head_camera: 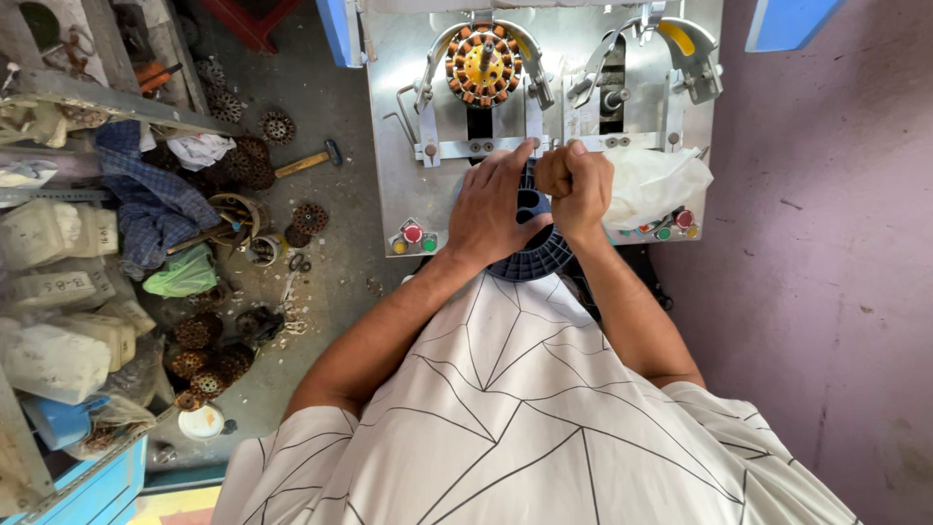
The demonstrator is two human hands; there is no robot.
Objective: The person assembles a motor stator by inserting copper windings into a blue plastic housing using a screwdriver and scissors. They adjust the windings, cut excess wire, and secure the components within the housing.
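We stand in front of the machine [544, 126]. Our left hand [496, 209] and right hand [575, 190] rest side by side on a round spool [539, 255] at its front edge. A wound core [483, 64] sits on the machine behind our hands. A plastic bag [653, 183] lies to the right. A hammer [308, 160] lies on the floor to the left.
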